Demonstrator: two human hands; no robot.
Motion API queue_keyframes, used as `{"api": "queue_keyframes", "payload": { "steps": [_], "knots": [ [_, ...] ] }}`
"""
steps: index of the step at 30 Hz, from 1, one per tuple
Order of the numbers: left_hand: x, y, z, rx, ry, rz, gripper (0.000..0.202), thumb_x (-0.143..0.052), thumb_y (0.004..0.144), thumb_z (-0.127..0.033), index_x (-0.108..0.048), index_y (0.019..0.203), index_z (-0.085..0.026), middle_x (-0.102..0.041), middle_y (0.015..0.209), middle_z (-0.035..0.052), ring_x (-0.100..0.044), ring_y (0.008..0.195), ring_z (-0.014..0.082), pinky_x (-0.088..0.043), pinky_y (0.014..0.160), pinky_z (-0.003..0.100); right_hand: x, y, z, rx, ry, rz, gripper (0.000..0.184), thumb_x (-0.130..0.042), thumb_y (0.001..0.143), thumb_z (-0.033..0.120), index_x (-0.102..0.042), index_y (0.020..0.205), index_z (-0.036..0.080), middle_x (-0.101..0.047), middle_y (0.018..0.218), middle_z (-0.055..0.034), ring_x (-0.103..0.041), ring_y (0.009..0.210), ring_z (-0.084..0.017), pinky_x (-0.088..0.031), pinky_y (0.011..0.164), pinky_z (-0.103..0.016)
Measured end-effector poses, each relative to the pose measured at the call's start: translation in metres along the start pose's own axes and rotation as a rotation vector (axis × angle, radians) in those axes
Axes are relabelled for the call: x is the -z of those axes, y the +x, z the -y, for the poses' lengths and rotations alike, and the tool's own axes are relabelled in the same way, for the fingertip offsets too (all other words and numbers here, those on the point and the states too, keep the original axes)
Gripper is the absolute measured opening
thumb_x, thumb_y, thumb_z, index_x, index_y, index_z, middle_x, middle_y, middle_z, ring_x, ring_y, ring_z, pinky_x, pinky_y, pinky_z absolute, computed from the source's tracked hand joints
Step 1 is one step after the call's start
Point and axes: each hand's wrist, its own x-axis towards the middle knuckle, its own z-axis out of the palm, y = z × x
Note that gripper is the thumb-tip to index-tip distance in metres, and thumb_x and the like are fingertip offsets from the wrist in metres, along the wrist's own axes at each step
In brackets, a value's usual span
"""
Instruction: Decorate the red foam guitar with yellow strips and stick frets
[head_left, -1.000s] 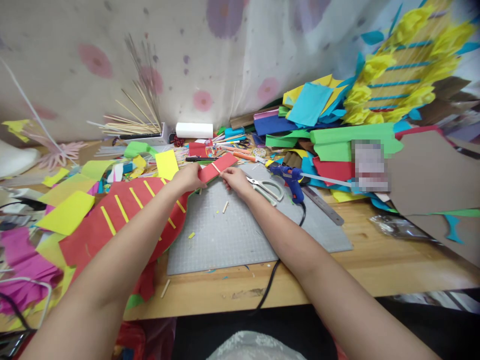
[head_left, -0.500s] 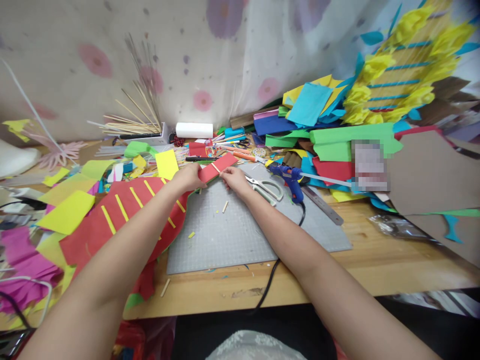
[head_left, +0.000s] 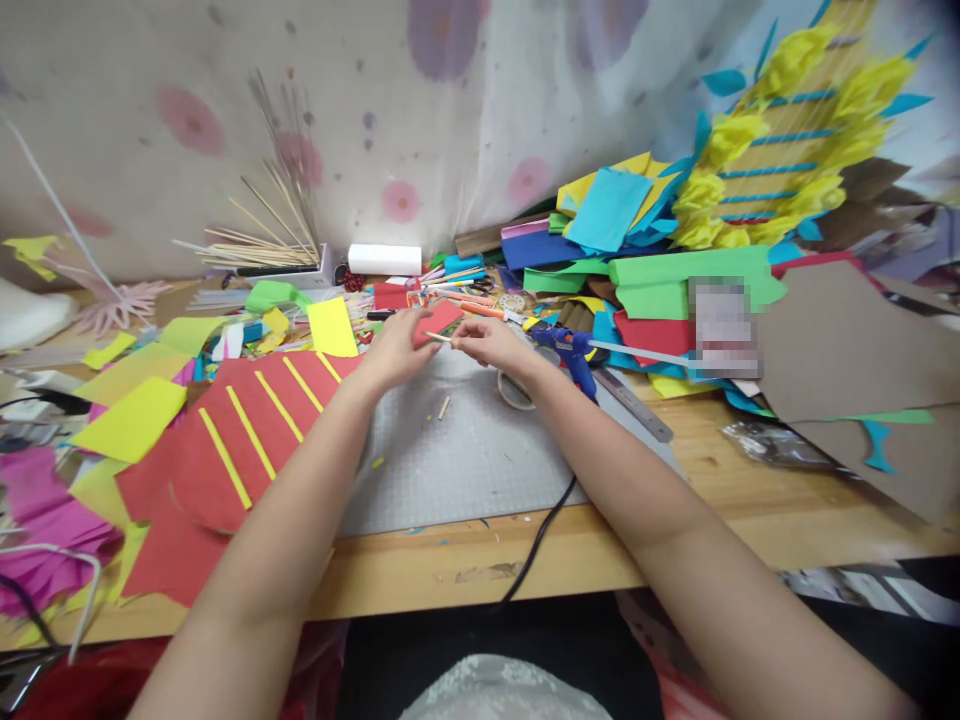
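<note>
A large red cut-out (head_left: 195,470) with yellow strips glued across it lies to the left, partly hidden under my left forearm. My left hand (head_left: 396,352) is closed around its narrow red end at the back of the grey cutting mat (head_left: 450,470). Between the fingertips of my right hand (head_left: 491,343) is a short thin wooden stick (head_left: 439,338), its free end pointing left across the red end. Scissors (head_left: 517,392) lie partly under my right forearm. Another short stick piece (head_left: 444,407) rests on the mat.
A blue glue gun (head_left: 574,352) and a metal ruler (head_left: 634,405) lie right of my right arm. Coloured sheets (head_left: 127,422) crowd the left. Behind stand a box of skewers (head_left: 285,265) and a white roll (head_left: 385,260). A yellow-flowered craft (head_left: 780,150) leans back right.
Both hands have shifted slightly right and farther back. The stick, which lay across the red end before, now juts from my right fingertips. My right forearm covers more of the scissors.
</note>
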Motion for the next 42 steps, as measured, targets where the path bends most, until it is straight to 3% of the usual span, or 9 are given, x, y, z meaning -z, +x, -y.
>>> {"api": "queue_keyframes", "payload": {
  "steps": [3,7,12,15,18,26,35,39,42],
  "knots": [
    [-0.025,-0.009,-0.010,0.196,-0.438,-0.284,0.036,-0.059,0.068,-0.027,-0.057,0.102,-0.017,-0.061,0.107,0.0093,-0.057,0.099,0.0197,-0.042,0.091,0.036,-0.002,-0.014,0.000,0.039,0.137,-0.035,0.013,-0.053,0.070,0.030,-0.051,0.070,0.017,-0.040,0.049,0.0074,-0.034,0.041,-0.005,-0.027,0.041,-0.020],
    [-0.055,-0.027,-0.018,0.381,-0.841,-0.085,0.026,-0.058,0.066,-0.026,-0.061,0.089,-0.014,-0.065,0.086,0.0069,-0.061,0.083,0.0181,-0.046,0.082,0.035,-0.014,-0.029,-0.014,0.004,0.194,-0.078,0.014,-0.052,0.072,0.031,-0.049,0.071,0.018,-0.039,0.048,0.0082,-0.033,0.042,-0.006,-0.026,0.043,-0.020],
    [-0.049,-0.043,-0.016,0.217,-0.385,-0.130,0.036,-0.055,0.070,-0.021,-0.057,0.106,-0.020,-0.057,0.117,0.0081,-0.052,0.108,0.0186,-0.043,0.089,0.032,-0.013,-0.035,-0.034,-0.007,-0.025,-0.051,0.012,-0.053,0.071,0.028,-0.053,0.069,0.016,-0.042,0.054,0.0064,-0.036,0.049,-0.007,-0.026,0.050,-0.020],
    [-0.040,-0.046,-0.012,0.012,-0.077,0.046,0.028,-0.050,0.078,-0.027,-0.058,0.104,-0.020,-0.059,0.112,0.0069,-0.050,0.108,0.0181,-0.039,0.093,0.032,-0.007,-0.036,-0.037,0.048,-0.105,0.014,0.013,-0.052,0.073,0.028,-0.054,0.069,0.016,-0.044,0.059,0.0049,-0.039,0.054,-0.008,-0.028,0.054,-0.020],
    [-0.039,-0.047,-0.011,-0.044,0.017,0.186,0.025,-0.044,0.084,-0.032,-0.060,0.096,-0.019,-0.062,0.095,0.0063,-0.055,0.089,0.0168,-0.041,0.081,0.029,-0.005,-0.038,-0.033,0.065,-0.155,0.033,0.013,-0.052,0.075,0.027,-0.056,0.069,0.016,-0.044,0.059,0.0045,-0.040,0.056,-0.008,-0.028,0.055,-0.021],
    [-0.042,-0.047,-0.010,0.011,-0.061,0.197,0.026,-0.045,0.083,-0.038,-0.060,0.078,-0.019,-0.057,0.070,0.0020,-0.048,0.063,0.0135,-0.033,0.059,0.025,-0.003,-0.041,-0.027,0.066,-0.176,0.078,0.011,-0.052,0.075,0.024,-0.057,0.071,0.014,-0.045,0.059,0.0045,-0.040,0.057,-0.008,-0.031,0.057,-0.021],
    [-0.042,-0.050,-0.012,0.077,-0.333,0.295,0.019,-0.044,0.082,-0.032,-0.050,0.068,-0.021,-0.044,0.051,-0.0049,-0.039,0.048,0.0109,-0.028,0.051,0.023,-0.001,-0.042,-0.024,0.048,-0.287,0.076,0.015,-0.052,0.079,0.027,-0.061,0.078,0.015,-0.054,0.067,0.0019,-0.048,0.064,-0.010,-0.035,0.061,-0.022],
    [-0.042,-0.047,-0.008,0.128,-0.402,0.147,0.015,-0.046,0.080,-0.026,-0.047,0.066,-0.019,-0.043,0.056,-0.0048,-0.039,0.054,0.0101,-0.030,0.054,0.021,0.011,-0.050,-0.015,-0.063,-0.580,-0.070,0.030,-0.054,0.080,0.036,-0.058,0.103,0.017,-0.062,0.085,-0.0046,-0.056,0.074,-0.015,-0.038,0.066,-0.025],
    [-0.042,-0.044,-0.005,0.242,-0.504,-0.018,0.012,-0.047,0.078,-0.024,-0.047,0.067,-0.019,-0.040,0.057,-0.0050,-0.036,0.053,0.0089,-0.028,0.052,0.020,0.019,-0.062,-0.010,-0.210,-0.934,-0.119,0.031,-0.056,0.079,0.034,-0.056,0.104,0.014,-0.062,0.098,-0.0136,-0.058,0.087,-0.023,-0.040,0.071,-0.030]
  ]
}}
